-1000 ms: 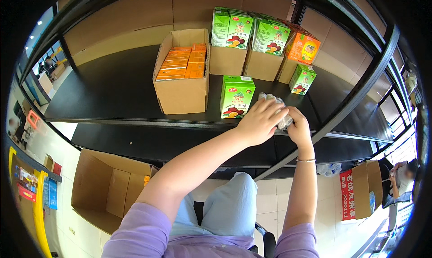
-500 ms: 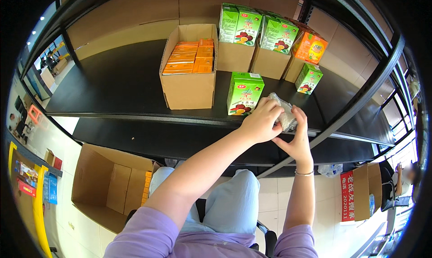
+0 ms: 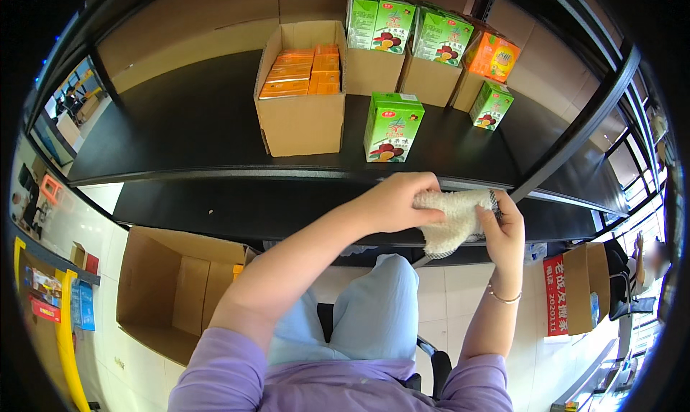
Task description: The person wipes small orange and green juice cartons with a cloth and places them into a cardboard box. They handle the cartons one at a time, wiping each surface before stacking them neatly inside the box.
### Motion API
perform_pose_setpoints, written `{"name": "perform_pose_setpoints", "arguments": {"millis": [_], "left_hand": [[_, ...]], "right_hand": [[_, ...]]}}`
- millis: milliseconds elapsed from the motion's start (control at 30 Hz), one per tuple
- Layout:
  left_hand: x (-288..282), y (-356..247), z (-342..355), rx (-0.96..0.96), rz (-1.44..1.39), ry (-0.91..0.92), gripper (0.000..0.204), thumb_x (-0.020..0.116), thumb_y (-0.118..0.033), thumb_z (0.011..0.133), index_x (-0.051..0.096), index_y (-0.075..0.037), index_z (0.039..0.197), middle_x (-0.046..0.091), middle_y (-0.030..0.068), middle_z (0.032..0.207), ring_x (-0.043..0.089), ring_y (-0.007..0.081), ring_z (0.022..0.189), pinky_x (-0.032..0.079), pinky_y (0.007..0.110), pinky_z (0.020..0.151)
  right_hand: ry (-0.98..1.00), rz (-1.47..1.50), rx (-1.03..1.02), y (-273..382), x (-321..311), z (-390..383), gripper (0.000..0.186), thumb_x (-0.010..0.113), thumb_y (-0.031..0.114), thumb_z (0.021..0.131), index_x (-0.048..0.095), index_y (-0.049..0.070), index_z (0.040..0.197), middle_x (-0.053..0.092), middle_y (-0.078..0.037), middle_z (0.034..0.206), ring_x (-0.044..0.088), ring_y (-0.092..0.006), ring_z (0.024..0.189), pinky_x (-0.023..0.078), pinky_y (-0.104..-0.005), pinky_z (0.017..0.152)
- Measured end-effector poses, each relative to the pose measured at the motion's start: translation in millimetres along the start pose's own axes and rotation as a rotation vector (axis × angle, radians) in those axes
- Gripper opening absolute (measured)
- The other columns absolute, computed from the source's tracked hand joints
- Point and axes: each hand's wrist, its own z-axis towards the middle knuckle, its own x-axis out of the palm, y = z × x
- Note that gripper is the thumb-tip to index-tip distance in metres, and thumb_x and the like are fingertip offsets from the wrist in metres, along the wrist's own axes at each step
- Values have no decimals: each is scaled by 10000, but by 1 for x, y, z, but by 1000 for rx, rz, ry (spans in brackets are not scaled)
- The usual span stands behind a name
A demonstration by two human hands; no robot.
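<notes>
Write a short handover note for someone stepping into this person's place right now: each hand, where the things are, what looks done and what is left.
Left hand: gripping the white fluffy cloth from its left side.
Right hand: pinching the cloth's right edge; the cloth is stretched between both hands in front of the black shelf.
On the shelf: an open cardboard box of orange packs, a single green carton near the front edge, more green and orange cartons behind.
Done: cloth is in hand.
Left: probably wiping; whether any of the shelf is already wiped cannot be told.

short lilac sleeves, pale blue trousers, bare forearms, 1 thin bracelet on the right wrist.
</notes>
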Motion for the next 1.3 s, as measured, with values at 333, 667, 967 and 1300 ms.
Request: {"name": "perform_pose_setpoints", "arguments": {"millis": [333,667,967,1300], "left_hand": [[-36,-7,-33,-231,-506,-178,232,633,-141,787,526,-21,954,572,18,828,541,71,763,451,226,666],[-33,-27,-56,-406,-1309,-215,367,535,-69,818,429,-25,1166,545,96,1066,555,188,974,462,339,830],[-15,16,-82,-657,-1125,-276,356,488,56,722,478,55,1078,561,151,1027,577,252,936,459,374,831],[-14,6,-98,-473,-1479,-308,343,420,-286,894,501,-26,1103,573,86,1045,556,192,973,452,344,828]], "right_hand": [[225,515,110,-4,32,-8,509,580,25,782,332,-1,1225,434,-85,1150,427,-132,1045,373,-255,870],[66,-426,-496,28,83,-23,317,626,27,667,573,-1,978,436,-152,1109,430,-303,1013,378,-355,853],[-140,-194,-189,16,91,-1,157,460,24,843,546,-40,958,533,-154,821,523,-292,712,429,-302,652],[324,-531,-452,36,135,-37,292,585,92,712,571,10,992,523,-114,940,548,-265,772,482,-344,628]]}}
